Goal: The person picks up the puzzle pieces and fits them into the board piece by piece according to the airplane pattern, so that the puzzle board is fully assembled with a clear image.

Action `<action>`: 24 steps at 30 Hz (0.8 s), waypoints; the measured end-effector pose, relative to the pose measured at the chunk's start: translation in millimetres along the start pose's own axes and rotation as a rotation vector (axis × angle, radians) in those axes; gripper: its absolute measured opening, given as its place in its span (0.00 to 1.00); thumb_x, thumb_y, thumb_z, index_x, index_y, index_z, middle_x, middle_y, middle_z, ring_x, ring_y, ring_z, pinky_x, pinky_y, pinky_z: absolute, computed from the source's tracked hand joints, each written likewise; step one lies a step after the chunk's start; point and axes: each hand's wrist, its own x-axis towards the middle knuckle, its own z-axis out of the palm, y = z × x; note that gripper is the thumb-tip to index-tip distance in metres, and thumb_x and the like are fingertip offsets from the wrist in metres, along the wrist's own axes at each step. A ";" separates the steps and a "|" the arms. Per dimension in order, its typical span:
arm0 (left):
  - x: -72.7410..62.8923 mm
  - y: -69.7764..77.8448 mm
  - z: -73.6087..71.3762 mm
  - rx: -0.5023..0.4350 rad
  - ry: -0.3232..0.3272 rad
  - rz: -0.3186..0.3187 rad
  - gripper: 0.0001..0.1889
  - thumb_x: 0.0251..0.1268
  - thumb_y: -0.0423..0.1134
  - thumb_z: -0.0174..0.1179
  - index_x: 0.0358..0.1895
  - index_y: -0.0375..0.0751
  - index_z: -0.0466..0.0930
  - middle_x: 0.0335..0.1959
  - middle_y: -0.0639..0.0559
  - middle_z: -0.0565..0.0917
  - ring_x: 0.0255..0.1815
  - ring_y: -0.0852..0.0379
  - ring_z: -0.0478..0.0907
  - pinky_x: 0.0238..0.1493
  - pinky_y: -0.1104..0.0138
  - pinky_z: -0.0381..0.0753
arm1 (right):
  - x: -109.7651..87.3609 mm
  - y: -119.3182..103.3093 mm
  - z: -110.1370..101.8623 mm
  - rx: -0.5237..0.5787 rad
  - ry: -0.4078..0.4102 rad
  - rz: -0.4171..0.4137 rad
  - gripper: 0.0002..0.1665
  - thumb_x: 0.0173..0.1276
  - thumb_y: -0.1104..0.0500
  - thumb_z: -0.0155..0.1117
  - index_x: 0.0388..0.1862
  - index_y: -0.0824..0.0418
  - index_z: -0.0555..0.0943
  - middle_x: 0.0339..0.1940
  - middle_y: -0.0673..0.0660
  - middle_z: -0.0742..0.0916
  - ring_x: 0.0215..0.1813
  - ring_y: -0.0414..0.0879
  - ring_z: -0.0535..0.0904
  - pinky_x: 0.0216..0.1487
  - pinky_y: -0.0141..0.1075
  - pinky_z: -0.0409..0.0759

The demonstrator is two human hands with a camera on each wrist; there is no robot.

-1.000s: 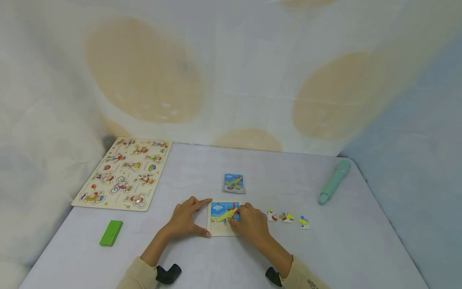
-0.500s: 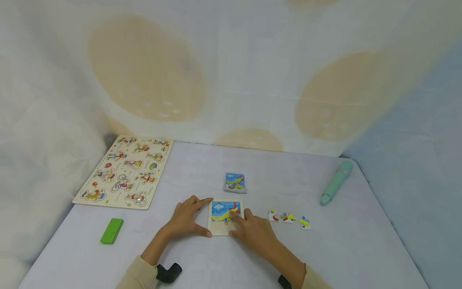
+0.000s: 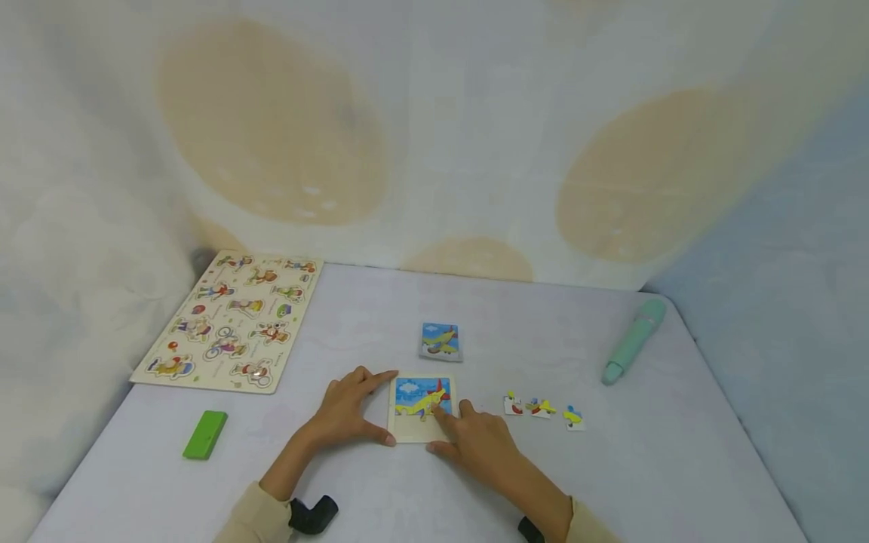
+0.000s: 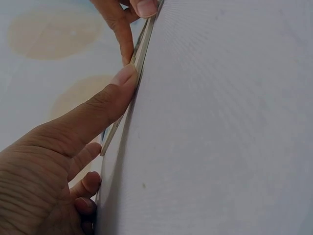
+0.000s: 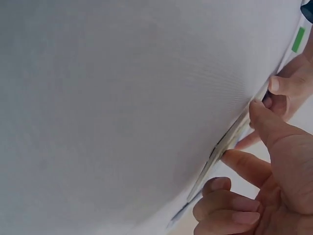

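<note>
A small wooden jigsaw puzzle board (image 3: 410, 433) lies flat near the middle of the table. Joined pieces forming a yellow and red plane on blue sky (image 3: 414, 392) fill its upper part; bare wood shows below. My left hand (image 3: 345, 413) holds the board's left side, index finger at the far corner and thumb at the near corner. With its index fingertip, my right hand (image 3: 485, 446) presses on the pieces at the right, its thumb at the front edge. Right of the board lie three loose jigsaw pieces (image 3: 541, 408). Both wrist views show the board edge-on.
Behind the board lies a small plane picture block (image 3: 440, 342). A large wooden picture board (image 3: 227, 324) occupies the back left, with a green rectangular block (image 3: 205, 435) in front of it. A mint-green microphone (image 3: 634, 342) lies at the right. Cloth walls border the table.
My right hand has shifted from the board's right edge to rest its index fingertip on the pieces, with its wrist farther right. The left hand has kept its hold.
</note>
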 end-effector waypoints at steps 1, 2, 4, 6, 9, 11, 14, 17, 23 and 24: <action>-0.2 0.1 -0.3 -0.003 0.002 -0.001 0.55 0.27 0.63 0.81 0.71 0.59 0.71 0.34 0.57 0.64 0.34 0.60 0.59 0.38 0.63 0.54 | 0.4 -0.4 -1.1 0.008 -0.013 0.002 0.35 0.62 0.33 0.65 0.65 0.46 0.80 0.31 0.55 0.80 0.19 0.41 0.64 0.21 0.30 0.63; -0.3 0.2 -0.5 -0.003 0.001 -0.004 0.55 0.27 0.63 0.81 0.71 0.59 0.70 0.35 0.57 0.64 0.34 0.60 0.59 0.38 0.63 0.54 | 0.5 -0.4 -2.0 0.021 -0.030 0.006 0.35 0.62 0.34 0.65 0.65 0.47 0.79 0.32 0.55 0.80 0.20 0.41 0.65 0.22 0.31 0.64; -0.5 0.5 -0.5 -0.005 -0.001 -0.011 0.56 0.26 0.63 0.81 0.71 0.59 0.70 0.35 0.57 0.64 0.35 0.60 0.59 0.38 0.63 0.54 | 0.3 0.2 -3.9 0.055 -0.077 0.021 0.37 0.62 0.33 0.66 0.67 0.46 0.78 0.33 0.55 0.81 0.23 0.42 0.67 0.24 0.32 0.65; -0.5 0.8 0.0 -0.004 -0.005 -0.020 0.56 0.26 0.63 0.81 0.71 0.60 0.70 0.35 0.57 0.63 0.35 0.60 0.59 0.38 0.63 0.54 | -0.5 1.9 -5.2 0.094 -0.129 0.041 0.38 0.62 0.33 0.66 0.69 0.45 0.76 0.36 0.55 0.81 0.25 0.42 0.68 0.26 0.32 0.67; -0.3 1.7 0.7 0.000 -0.009 -0.029 0.55 0.26 0.62 0.81 0.71 0.60 0.71 0.35 0.57 0.63 0.35 0.60 0.59 0.38 0.63 0.54 | -2.9 6.5 -6.2 0.139 -0.171 0.067 0.41 0.61 0.34 0.67 0.71 0.45 0.73 0.38 0.55 0.81 0.26 0.42 0.69 0.28 0.33 0.67; -0.5 1.6 1.1 -0.001 -0.007 -0.034 0.55 0.26 0.62 0.82 0.71 0.60 0.71 0.35 0.57 0.64 0.35 0.60 0.59 0.38 0.63 0.54 | -4.2 10.9 -7.0 0.162 -0.163 0.075 0.42 0.60 0.35 0.68 0.72 0.45 0.72 0.38 0.54 0.80 0.25 0.41 0.68 0.27 0.32 0.67; -0.7 1.5 1.3 -0.006 -0.007 -0.038 0.55 0.26 0.61 0.82 0.71 0.60 0.71 0.35 0.57 0.64 0.35 0.60 0.59 0.38 0.62 0.54 | -6.8 21.1 -8.8 0.181 -0.102 0.096 0.42 0.58 0.38 0.72 0.71 0.48 0.73 0.38 0.52 0.79 0.25 0.40 0.67 0.26 0.30 0.66; -0.7 1.3 1.0 -0.009 -0.010 -0.037 0.56 0.26 0.61 0.82 0.71 0.60 0.70 0.35 0.56 0.64 0.35 0.59 0.59 0.38 0.62 0.54 | -10.2 35.7 -12.6 0.256 -0.041 0.166 0.40 0.55 0.44 0.77 0.67 0.50 0.76 0.38 0.50 0.78 0.29 0.39 0.69 0.28 0.31 0.68; 0.1 -0.3 1.2 -0.006 -0.012 -0.026 0.56 0.26 0.62 0.81 0.71 0.60 0.70 0.35 0.57 0.63 0.35 0.60 0.59 0.38 0.62 0.54 | -14.8 71.1 -14.9 0.472 0.015 0.361 0.31 0.53 0.55 0.80 0.57 0.54 0.81 0.35 0.49 0.77 0.33 0.41 0.71 0.32 0.32 0.70; 0.1 -0.4 1.2 -0.006 -0.013 -0.024 0.56 0.26 0.62 0.81 0.71 0.60 0.70 0.35 0.57 0.63 0.35 0.60 0.59 0.38 0.62 0.54 | -15.9 76.6 -14.5 0.502 0.020 0.381 0.30 0.53 0.56 0.80 0.56 0.55 0.81 0.34 0.50 0.77 0.33 0.42 0.71 0.32 0.33 0.70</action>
